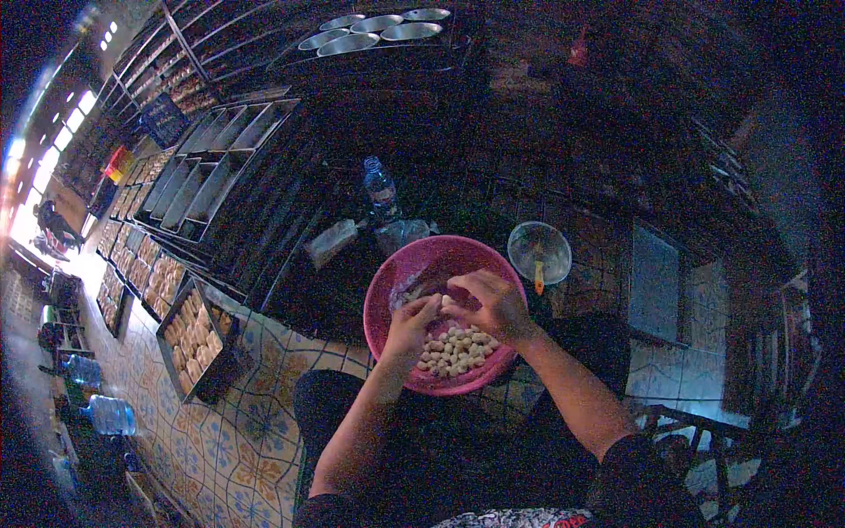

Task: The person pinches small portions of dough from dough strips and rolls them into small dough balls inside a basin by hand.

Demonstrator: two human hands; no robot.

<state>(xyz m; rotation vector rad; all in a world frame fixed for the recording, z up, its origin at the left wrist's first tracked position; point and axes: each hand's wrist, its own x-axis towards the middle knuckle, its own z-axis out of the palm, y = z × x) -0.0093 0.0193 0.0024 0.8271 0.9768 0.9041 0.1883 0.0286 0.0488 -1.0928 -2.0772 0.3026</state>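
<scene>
A pink plastic basin (380, 264) sits between my knees. In its lower part lies a heap of small pale, dough-like balls (458, 352). Crumpled clear plastic (409, 289) rests against the basin's upper left inside. Over the basin, my left hand (414, 324) has thumb and fingers pinched together. Close beside it, my right hand (495, 306) curves its fingers inward, with thumb and fingertip at a small pale ball (447, 301). Both hands' fingertips nearly meet at this ball. What lies inside the left pinch is partly hidden and grainy.
A bowl (556, 242) with an orange-handled tool (539, 275) stands right of the basin. Beyond are a plastic bottle (380, 189) and clear bags (333, 242). Leftward, trays of bread-like pieces (194, 343) and empty metal pans (207, 176) line the tiled floor (255, 387).
</scene>
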